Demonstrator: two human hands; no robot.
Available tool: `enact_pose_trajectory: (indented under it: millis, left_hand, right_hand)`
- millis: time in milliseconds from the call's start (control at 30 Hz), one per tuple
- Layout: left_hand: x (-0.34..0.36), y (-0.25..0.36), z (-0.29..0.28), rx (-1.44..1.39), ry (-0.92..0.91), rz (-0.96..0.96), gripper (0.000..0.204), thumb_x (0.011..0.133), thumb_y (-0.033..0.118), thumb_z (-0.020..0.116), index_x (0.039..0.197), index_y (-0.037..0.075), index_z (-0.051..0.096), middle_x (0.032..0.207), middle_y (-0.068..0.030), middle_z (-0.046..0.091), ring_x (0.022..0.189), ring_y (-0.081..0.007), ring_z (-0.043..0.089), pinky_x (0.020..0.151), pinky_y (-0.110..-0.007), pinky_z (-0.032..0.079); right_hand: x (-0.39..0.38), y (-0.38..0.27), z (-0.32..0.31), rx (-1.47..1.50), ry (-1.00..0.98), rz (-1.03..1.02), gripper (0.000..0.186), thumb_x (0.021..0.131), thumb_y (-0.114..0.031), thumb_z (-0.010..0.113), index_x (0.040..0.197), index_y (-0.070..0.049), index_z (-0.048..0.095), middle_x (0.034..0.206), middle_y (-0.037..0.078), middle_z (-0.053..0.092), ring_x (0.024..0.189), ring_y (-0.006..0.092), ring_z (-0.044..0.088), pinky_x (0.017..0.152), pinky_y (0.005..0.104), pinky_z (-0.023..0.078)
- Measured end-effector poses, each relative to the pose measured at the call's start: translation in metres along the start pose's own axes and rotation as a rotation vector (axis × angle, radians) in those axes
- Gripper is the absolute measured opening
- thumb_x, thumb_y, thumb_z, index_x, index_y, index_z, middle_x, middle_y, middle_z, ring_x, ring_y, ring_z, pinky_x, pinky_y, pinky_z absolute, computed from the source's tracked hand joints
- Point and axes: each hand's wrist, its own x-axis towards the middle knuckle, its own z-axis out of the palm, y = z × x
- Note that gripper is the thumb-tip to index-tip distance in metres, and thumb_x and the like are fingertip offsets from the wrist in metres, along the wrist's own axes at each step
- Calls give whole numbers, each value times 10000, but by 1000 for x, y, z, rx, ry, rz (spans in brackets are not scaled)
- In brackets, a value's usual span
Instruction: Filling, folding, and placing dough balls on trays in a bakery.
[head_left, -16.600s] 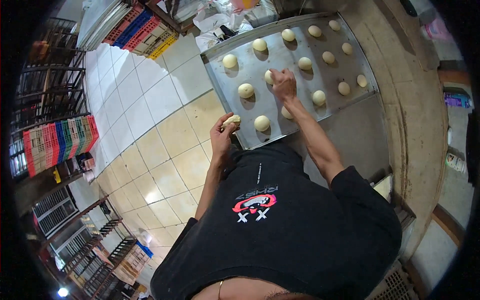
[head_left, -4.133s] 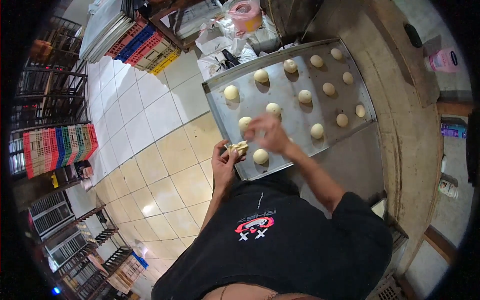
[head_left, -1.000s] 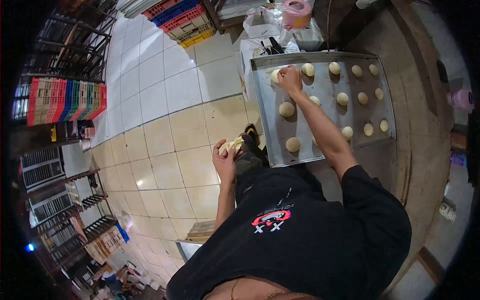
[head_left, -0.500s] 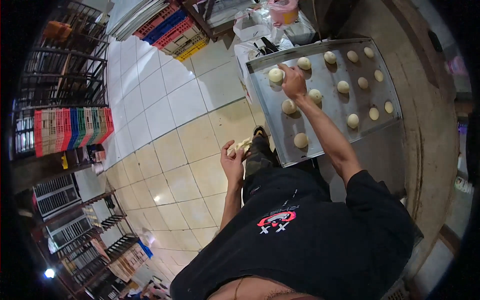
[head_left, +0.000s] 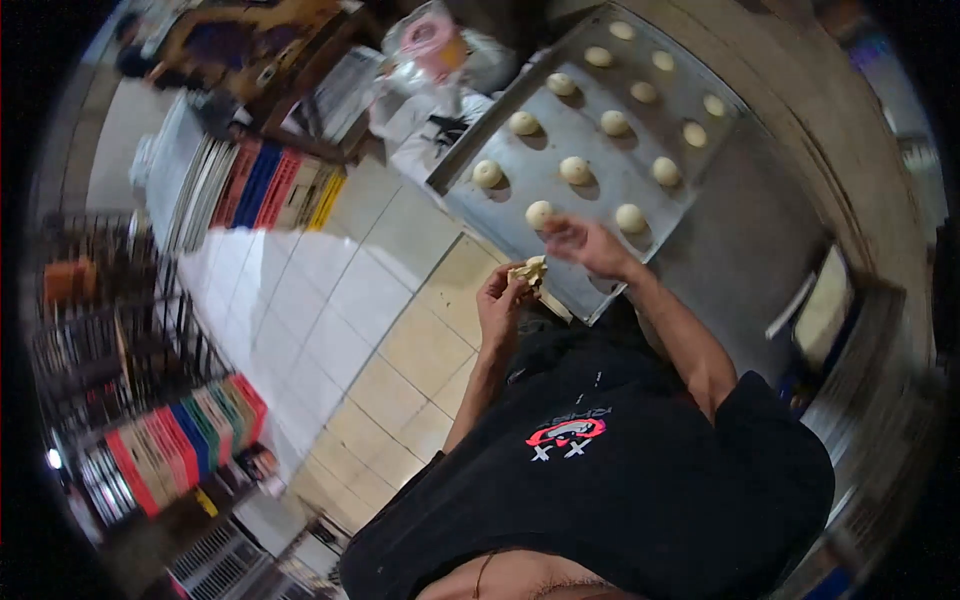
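Observation:
My left hand [head_left: 499, 297] pinches a crumpled, pale yellow piece [head_left: 529, 271] beside the tray's near left edge; whether it is dough or paper I cannot make out. Over the near corner of the metal tray [head_left: 480, 213] hovers my right hand [head_left: 590, 247], its fingers stretched out and somewhat blurred, with nothing visible in them. Its fingertips come up close to a round dough ball [head_left: 540, 214]; touching or apart, I cannot tell. Several more pale dough balls, such as one dough ball [head_left: 575, 171] farther in, lie in rows. My right hand hides part of the tray.
White plastic bags [head_left: 425, 125] and a pink bag [head_left: 430, 44] lie against the tray's far left side. Stacked coloured crates [head_left: 270, 187] stand on the tiled floor [head_left: 330, 290]. More crates [head_left: 190, 435] sit by dark racks at the left.
The view has turned, and the tray appears rotated. My right hand has left the far left dough ball and come nearer to me. My left hand has come closer to the tray, still holding the yellow piece.

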Motion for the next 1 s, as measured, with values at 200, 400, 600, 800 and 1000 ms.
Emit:
enact_pose_trajectory:
  millis: [200, 400, 600, 800, 1000]
  left_hand:
    - [40, -27, 15, 67, -513, -228, 234, 928, 140, 485, 1117, 45, 587, 1280, -126, 493, 888, -224, 635, 726, -350, 542]
    - [19, -12, 42, 675, -682, -374, 589, 927, 226, 534, 1450, 110, 289, 1353, -194, 440, 964, -296, 639, 764, -383, 550]
    - [55, -30, 2, 696, -758, -353, 479, 929, 196, 539, 1370, 73, 400, 1340, -177, 463, 980, -282, 631, 812, -367, 524]
    - [85, -11, -20, 839, -654, -211, 444, 923, 202, 549, 1328, 53, 446, 1256, -152, 533, 932, -237, 632, 782, -347, 526]
    - [141, 32, -74, 1033, -519, 318, 475, 880, 149, 628, 1300, 5, 460, 1240, -166, 535, 1026, -254, 574, 839, -350, 475]
  right_hand:
    - [-99, 20, 50, 246, 548, -65, 330, 813, -107, 728, 1098, -25, 583, 1008, 45, 637, 908, 123, 616, 807, 264, 514]
    - [-175, 68, 42, 27, 1492, 111, 388, 733, -81, 749, 1075, -24, 573, 984, 50, 638, 865, 150, 617, 778, 288, 505]
    - [-324, 199, -64, -23, 2247, 196, 190, 690, -153, 712, 815, -15, 674, 786, 110, 680, 703, 197, 636, 654, 314, 502]
    - [-418, 258, -154, -198, 2360, 36, 224, 718, -121, 672, 916, -16, 681, 927, 137, 673, 799, 195, 635, 686, 328, 500]
    - [-288, 256, -103, 337, 1965, -111, 132, 779, -40, 570, 876, -65, 656, 747, 19, 611, 635, 139, 579, 584, 283, 469]
